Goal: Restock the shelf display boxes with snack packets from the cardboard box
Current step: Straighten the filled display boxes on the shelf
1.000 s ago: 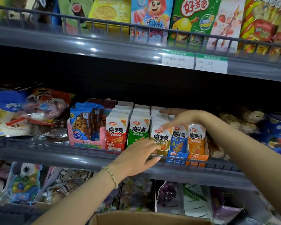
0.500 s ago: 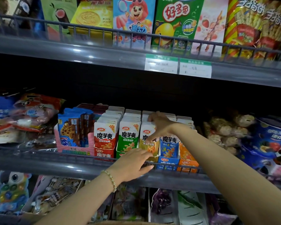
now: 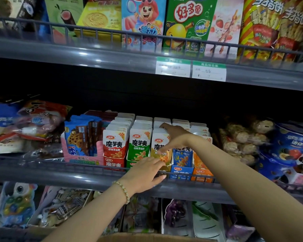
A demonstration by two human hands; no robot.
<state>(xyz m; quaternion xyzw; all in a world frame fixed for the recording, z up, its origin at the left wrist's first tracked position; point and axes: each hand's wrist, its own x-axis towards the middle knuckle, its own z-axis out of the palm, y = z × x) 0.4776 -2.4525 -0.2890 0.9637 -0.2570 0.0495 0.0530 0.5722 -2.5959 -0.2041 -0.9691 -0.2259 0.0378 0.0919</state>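
Note:
Five display boxes of snack packets stand side by side on the middle shelf: red [image 3: 113, 162], green [image 3: 136, 158], yellow [image 3: 164, 165], blue [image 3: 181, 170] and orange [image 3: 201, 173]. My right hand [image 3: 175, 137] lies spread over the yellow row of packets [image 3: 158, 142], with its fingers stretched across their white tops and its thumb down the front packet's face. My left hand [image 3: 145, 173], with a bead bracelet at the wrist, touches the front of the yellow box with straight fingers, just above the shelf rail. The cardboard box [image 3: 147, 238] shows only its rim at the bottom edge.
A pink box of blue cookie packs [image 3: 80, 142] stands left of the red box, with loose bags [image 3: 30, 124] beyond it. Clear bags of round snacks [image 3: 243, 140] and blue packs [image 3: 290, 149] lie to the right. A wire rail [image 3: 42, 162] fronts the shelf. Tall boxes fill the upper shelf [image 3: 94, 56].
My right hand has settled from behind the rows onto the yellow row, thumb now down its front. My left hand has moved right to the yellow box's front. The view has shifted closer.

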